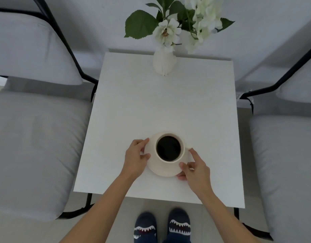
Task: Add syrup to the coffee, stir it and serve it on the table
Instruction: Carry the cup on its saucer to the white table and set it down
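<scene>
A cream cup (169,156) full of black coffee stands on a cream saucer (162,170) near the front of a white square table (160,106). My left hand (135,157) grips the saucer's left rim, thumb and fingers around its edge. My right hand (195,168) holds the saucer's right front rim, with the index finger up by the cup's small handle (188,148). The saucer rests on the tabletop. No syrup or spoon is in view.
A white vase (164,63) with white flowers and green leaves stands at the table's far edge. Grey cushioned chairs with black frames flank the table, one on the left (33,141) and one on the right (288,155). My feet in shark slippers (161,227) are at the near edge.
</scene>
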Demonstrator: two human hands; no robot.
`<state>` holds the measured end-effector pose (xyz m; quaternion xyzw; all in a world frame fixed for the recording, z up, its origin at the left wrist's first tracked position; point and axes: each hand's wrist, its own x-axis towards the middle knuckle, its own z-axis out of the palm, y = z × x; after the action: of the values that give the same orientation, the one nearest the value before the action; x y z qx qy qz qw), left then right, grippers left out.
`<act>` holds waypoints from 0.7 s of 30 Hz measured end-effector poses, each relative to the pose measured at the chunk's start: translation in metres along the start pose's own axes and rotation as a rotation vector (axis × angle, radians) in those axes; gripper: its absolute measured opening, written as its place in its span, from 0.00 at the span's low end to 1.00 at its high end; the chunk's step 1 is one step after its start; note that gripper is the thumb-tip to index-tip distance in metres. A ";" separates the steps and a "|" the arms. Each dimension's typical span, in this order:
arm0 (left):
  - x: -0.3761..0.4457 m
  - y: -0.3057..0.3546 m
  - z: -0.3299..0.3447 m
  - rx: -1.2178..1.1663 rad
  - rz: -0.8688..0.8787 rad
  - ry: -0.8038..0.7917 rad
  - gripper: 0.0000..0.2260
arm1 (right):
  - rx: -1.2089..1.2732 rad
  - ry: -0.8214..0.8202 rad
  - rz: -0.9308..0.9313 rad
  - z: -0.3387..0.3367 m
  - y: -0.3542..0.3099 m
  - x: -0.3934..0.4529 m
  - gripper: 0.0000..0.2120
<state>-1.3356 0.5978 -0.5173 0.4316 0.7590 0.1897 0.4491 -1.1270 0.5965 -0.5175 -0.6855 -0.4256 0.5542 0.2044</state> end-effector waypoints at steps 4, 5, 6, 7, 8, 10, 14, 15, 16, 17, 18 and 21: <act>0.003 -0.001 0.002 0.025 0.024 0.014 0.25 | -0.062 0.007 -0.046 0.001 0.000 0.000 0.28; 0.003 -0.001 0.002 0.030 0.031 0.017 0.25 | -0.074 0.010 -0.056 0.001 0.001 -0.001 0.28; 0.004 -0.002 0.003 0.033 0.039 0.020 0.25 | -0.083 0.009 -0.067 0.000 0.002 -0.001 0.28; 0.005 -0.003 0.003 0.033 0.044 0.024 0.26 | -0.090 0.003 -0.073 0.000 0.003 -0.001 0.28; 0.005 -0.003 0.003 0.030 0.047 0.024 0.26 | -0.100 -0.003 -0.075 -0.001 0.005 -0.002 0.28; 0.006 -0.004 0.003 0.037 0.068 0.018 0.26 | -0.164 0.003 -0.083 -0.003 0.008 -0.001 0.28; -0.003 -0.007 0.005 0.060 0.163 -0.008 0.32 | -0.296 0.129 -0.256 -0.008 0.008 0.001 0.32; -0.006 -0.008 0.006 0.040 0.197 -0.032 0.34 | -0.265 0.123 -0.287 -0.008 0.007 0.001 0.32; -0.007 -0.009 0.007 0.015 0.229 -0.068 0.35 | -0.236 0.100 -0.314 -0.008 0.007 0.002 0.32; -0.008 -0.011 0.007 -0.006 0.250 -0.104 0.35 | -0.218 0.076 -0.325 -0.008 0.005 0.003 0.32; -0.009 -0.012 0.008 -0.019 0.261 -0.128 0.36 | -0.207 0.058 -0.328 -0.007 0.004 0.003 0.31; -0.010 -0.013 0.007 -0.044 0.253 -0.126 0.35 | -0.182 0.036 -0.306 -0.006 0.002 0.002 0.31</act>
<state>-1.3335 0.5820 -0.5249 0.5250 0.6643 0.2339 0.4778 -1.1204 0.5981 -0.5177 -0.6383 -0.5695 0.4635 0.2311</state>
